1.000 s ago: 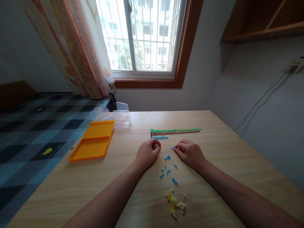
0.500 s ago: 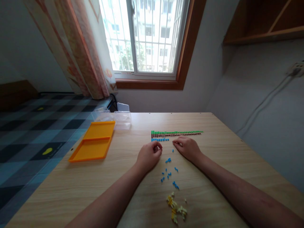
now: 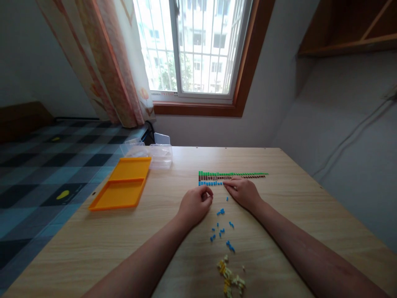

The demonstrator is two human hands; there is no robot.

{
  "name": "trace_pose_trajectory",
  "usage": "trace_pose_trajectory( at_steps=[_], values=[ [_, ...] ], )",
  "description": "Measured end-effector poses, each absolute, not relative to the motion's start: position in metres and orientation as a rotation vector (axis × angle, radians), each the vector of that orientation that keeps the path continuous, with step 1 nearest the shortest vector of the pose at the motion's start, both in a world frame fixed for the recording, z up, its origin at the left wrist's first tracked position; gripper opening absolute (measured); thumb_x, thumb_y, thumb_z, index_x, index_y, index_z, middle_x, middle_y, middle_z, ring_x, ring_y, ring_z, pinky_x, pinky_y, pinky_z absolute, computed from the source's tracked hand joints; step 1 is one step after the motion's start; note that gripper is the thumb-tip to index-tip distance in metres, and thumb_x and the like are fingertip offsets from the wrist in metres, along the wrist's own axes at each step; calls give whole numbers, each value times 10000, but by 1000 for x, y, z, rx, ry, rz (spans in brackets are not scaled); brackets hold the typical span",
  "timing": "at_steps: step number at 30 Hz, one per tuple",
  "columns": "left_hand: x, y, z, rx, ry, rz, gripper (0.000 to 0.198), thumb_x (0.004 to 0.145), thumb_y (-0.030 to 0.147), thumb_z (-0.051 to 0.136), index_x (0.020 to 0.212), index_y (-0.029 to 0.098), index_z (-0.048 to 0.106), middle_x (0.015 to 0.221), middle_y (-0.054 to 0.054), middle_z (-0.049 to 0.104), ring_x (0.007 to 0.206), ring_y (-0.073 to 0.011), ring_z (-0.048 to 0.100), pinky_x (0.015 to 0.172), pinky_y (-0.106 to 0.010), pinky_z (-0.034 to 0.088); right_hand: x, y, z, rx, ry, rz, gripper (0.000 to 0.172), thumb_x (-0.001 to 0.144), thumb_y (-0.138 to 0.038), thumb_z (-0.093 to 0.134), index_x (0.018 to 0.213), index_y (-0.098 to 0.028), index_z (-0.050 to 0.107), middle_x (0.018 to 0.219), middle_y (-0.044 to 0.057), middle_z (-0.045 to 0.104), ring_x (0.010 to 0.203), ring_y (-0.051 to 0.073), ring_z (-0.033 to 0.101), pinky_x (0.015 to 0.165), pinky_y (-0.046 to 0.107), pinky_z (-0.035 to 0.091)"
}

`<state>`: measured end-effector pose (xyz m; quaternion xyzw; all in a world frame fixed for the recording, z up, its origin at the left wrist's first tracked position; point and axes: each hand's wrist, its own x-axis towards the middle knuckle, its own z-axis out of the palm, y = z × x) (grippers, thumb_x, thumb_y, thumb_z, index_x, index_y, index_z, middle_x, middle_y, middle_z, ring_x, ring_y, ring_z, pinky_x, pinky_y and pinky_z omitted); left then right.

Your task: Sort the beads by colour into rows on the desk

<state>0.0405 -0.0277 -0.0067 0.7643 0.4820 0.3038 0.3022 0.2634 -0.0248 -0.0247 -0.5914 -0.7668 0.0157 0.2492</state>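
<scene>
My right hand rests on the table with its fingers pinched at the right end of a row of small blue blocks. The fingertips touch the last visible blue block; anything deeper in the pinch is hidden. Curled loosely, my left hand lies just below that row, and I see nothing in its fingers. Behind the blue row run a brown row and a green row, both longer. Loose blue blocks lie scattered between my forearms, with a pile of yellow and cream pieces nearer me.
An orange two-part tray lies at the left of the wooden table. Clear plastic boxes stand behind it. A bed with a checked cover is at the left, a window ahead, a wall at the right.
My right hand has moved slightly left, bringing its fingertips up to the end of the blue row. My left hand stays in place. The whole view has shifted a little.
</scene>
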Motion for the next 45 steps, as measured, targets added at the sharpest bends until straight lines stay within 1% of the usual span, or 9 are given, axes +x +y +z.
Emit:
trace_pose_trajectory(
  at_steps=[10,19,30,40,45],
  values=[
    [41,-28,-5,2000,1275,812,96,768,140,591,760,195,669,586,35,565,573,-136,511,582,-255,337,258,-27,-25,-1661,-2089,-10,236,938,-310,555,1045,-310,765,951,33,726,841,177,660,684,254,463],
    [40,-28,-6,1997,1270,808,98,765,142,588,764,191,673,585,33,558,572,-135,504,582,-252,333,258,-29,-23,-1621,-2045,40,237,951,-292,547,1038,-288,768,980,31,738,873,178,666,744,263,479],
    [40,-29,-5,2009,1266,793,95,772,134,589,768,185,669,590,44,551,573,-126,499,578,-245,329,258,-29,-24,-1658,-2065,14,233,949,-307,552,1037,-303,767,984,16,736,880,172,668,717,248,462],
    [40,-29,-5,2018,1267,808,111,767,113,592,771,185,677,597,44,556,585,-124,501,590,-241,334,261,-27,-25,-1616,-2058,56,242,964,-312,535,1027,-289,768,977,22,735,883,172,668,771,259,471],
    [40,-28,-5,2014,1261,808,101,771,120,595,771,182,674,592,45,553,576,-123,498,584,-242,333,260,-26,-26,-1627,-2022,50,240,947,-334,556,1064,-296,763,1001,27,731,871,175,665,736,264,473]
  ],
)
